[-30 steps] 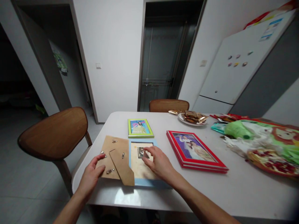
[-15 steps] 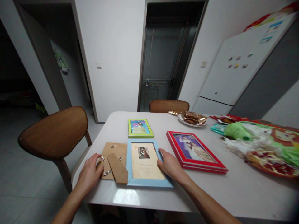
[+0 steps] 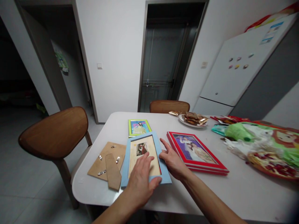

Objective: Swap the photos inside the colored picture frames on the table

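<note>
Taking the blue frame as the centre of the clock, a wooden chair [image 3: 54, 137] stands at nine to ten o'clock, beside the white surface [image 3: 109, 130]. At nine o'clock, near the blue frame, the brown backing [image 3: 102, 165] lies with its metal clips and stand facing up. The green frame [image 3: 139, 127] lies at twelve, its lower right corner covered in this view by the blue frame [image 3: 126, 161], which sits at the near left part of the surface, face up, with a cream print [image 3: 134, 154] inside. The left hand [image 3: 141, 180] reaches in from six o'clock, gripping nothing, its fingers spread over the print and its thumb over the lower rim. The right hand [image 3: 171, 163] grasps the rim at three o'clock, index finger stretched out. Just beyond it, at two to three, two red frames [image 3: 203, 164] lie stacked, a couple's photo on top. At one to two, a plate [image 3: 197, 125] holds gold packets [image 3: 192, 117]. Farther right, toward three, lie a green bag [image 3: 240, 130] and red fruit [image 3: 273, 163].
</note>
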Demonstrator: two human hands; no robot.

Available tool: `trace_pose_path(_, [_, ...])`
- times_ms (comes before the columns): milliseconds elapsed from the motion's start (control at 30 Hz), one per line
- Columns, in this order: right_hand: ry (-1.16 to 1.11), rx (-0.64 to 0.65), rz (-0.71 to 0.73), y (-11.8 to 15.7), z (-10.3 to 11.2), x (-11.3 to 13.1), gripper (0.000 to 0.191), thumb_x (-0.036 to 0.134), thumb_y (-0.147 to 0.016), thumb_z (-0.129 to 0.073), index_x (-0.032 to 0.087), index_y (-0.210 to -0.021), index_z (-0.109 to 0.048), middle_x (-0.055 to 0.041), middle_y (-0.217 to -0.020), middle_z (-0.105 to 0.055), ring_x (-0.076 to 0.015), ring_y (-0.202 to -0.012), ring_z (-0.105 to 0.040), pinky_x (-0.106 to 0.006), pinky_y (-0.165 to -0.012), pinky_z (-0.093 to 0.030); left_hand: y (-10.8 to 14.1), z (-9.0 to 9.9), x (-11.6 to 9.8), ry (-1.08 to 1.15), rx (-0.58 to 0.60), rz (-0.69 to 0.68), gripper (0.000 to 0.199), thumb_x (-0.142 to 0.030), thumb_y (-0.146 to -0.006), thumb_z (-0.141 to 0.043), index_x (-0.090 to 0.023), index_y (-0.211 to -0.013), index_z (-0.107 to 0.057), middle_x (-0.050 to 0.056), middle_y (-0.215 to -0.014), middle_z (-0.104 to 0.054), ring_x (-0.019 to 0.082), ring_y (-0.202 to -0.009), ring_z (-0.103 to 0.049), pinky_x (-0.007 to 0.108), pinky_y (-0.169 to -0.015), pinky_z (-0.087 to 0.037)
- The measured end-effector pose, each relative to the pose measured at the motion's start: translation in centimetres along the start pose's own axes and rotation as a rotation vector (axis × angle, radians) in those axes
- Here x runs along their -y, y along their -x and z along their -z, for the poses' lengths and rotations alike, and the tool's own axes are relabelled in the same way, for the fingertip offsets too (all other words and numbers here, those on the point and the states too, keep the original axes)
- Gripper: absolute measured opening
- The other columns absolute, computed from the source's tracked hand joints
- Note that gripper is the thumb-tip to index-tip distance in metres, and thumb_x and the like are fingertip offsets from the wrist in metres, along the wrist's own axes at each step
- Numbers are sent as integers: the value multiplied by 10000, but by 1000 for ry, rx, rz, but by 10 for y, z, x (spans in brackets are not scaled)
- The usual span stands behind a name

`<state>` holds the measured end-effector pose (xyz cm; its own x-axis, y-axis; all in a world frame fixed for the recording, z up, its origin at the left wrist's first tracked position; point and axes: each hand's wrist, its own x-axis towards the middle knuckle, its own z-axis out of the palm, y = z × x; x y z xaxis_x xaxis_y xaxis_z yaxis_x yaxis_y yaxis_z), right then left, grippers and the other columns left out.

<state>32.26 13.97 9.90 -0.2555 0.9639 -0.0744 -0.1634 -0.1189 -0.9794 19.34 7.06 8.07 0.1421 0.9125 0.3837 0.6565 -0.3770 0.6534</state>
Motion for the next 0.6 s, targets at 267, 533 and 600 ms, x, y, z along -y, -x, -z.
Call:
trace_pose_path(267, [-46, -108, -77, 1, -8, 4, 777, 116, -567, -459, 216, -1296, -210, 57, -559, -558, -92, -387, -476, -195, -404, -386, -1, -13, 10, 59, -13, -30, 511, -338, -730, -545, -133, -1174, -398, 148, -1296, -361, 239, -1208, -298, 455, -992, -270])
trace_pose_path(533, [-63, -30, -64, -2, -11, 6, 770, 107, -582, -526, 219, -1284, -229, 75, -520, -517, -88, -393, -477, -189, -405, -384, 1, -5, 8, 33, -69, -88, 631, -383, -682, -599, -151, -1207, -339, 152, -1293, -357, 254, -1201, -309, 473, -973, -294])
trace_pose_path(600, [-58, -13, -76, 0, -11, 8, 795, 116, -578, -555, 208, -1289, -211, 75, -532, -524, -87, -399, -481, -198, -428, -403, 0, -2, 7, 10, -102, -74, 574, -337, -707, -579, -164, -1200, -342, 143, -1284, -370, 248, -1189, -326, 472, -961, -312])
